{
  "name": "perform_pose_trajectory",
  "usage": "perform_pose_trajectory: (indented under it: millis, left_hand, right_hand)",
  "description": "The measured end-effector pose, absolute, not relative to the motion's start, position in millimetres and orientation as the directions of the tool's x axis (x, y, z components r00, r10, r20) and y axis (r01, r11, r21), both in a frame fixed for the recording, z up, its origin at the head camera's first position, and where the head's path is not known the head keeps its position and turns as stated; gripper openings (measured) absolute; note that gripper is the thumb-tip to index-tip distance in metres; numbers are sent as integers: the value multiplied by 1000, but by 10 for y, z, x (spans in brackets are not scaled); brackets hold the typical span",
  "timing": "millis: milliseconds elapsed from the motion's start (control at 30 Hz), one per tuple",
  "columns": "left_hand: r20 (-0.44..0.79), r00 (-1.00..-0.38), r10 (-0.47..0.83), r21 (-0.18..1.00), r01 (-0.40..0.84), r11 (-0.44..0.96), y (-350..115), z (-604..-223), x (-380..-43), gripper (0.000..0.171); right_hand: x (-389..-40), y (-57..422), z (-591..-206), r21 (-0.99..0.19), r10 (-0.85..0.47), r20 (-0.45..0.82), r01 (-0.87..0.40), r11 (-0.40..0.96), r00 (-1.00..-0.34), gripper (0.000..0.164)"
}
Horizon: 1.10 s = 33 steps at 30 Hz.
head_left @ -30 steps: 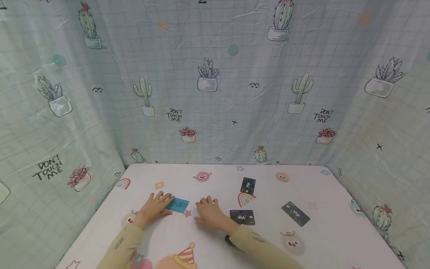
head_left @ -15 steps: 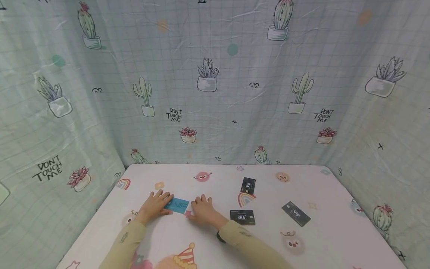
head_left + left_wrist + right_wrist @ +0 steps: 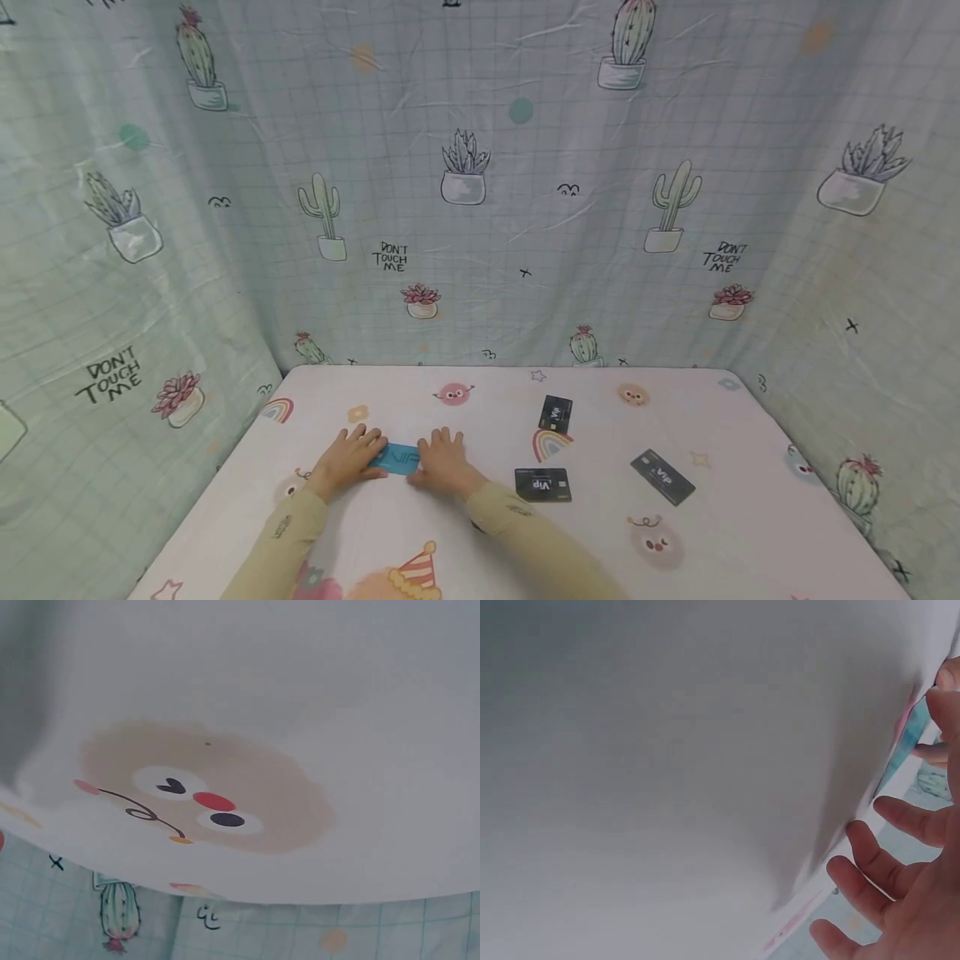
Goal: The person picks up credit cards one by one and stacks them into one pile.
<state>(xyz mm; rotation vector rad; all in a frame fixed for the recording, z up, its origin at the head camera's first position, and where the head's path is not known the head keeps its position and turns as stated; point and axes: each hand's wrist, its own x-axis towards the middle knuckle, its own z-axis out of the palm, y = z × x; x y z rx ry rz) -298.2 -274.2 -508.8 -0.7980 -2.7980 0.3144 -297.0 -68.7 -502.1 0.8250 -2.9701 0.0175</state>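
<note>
1 blue card (image 3: 396, 459), flat on the table, left of centre, between both hands. 2 hands on it: left hand (image 3: 348, 461) grips the left end, fingers on the far corner, thumb at the near edge; right hand (image 3: 444, 463) pinches the right end, thumb and index at opposite corners per right wrist view, other fingers spread. Hands cover both ends, so only the middle strip with VIP lettering shows

3 black cards to the right, all apart: far black card (image 3: 556, 414) touching a rainbow print, near black card (image 3: 543, 485) near the right wrist, outer black card (image 3: 663, 477) lying at an angle. All 4 cards thin, rectangular, plastic-looking; black ones have white "Vip" text

Table (image 3: 480, 554): smooth pale pink-white top, rounded far corners, cartoon prints. 2 beige sleeves (image 3: 543, 546) reach in from the near side; dark band part-hidden at the right one. Creased grey-green cloth (image 3: 517, 225) on three sides, grid and cactus prints
</note>
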Motion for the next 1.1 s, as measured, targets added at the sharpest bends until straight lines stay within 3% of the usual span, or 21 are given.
perform_pose_trajectory:
  millis: [400,833,1100]
  left_hand:
    - [134,-819,558,-285,507,813,-2788,-5121,-3027,52]
    - [155,-783,602,-385,513,767,-2813,-5151,-3076,60]
    - [177,-758,628,-424,518,743,-2802,-5169,-3071,62]
  right_hand:
    - [-3073,-804,-5073,132,-471,-4,-467,874,-882,73]
    - [-3074,-807,-5069,30,-405,-31,-406,913,-914,78]
    - [-3058,-819,-5092,49,-412,18,-411,910,-911,77]
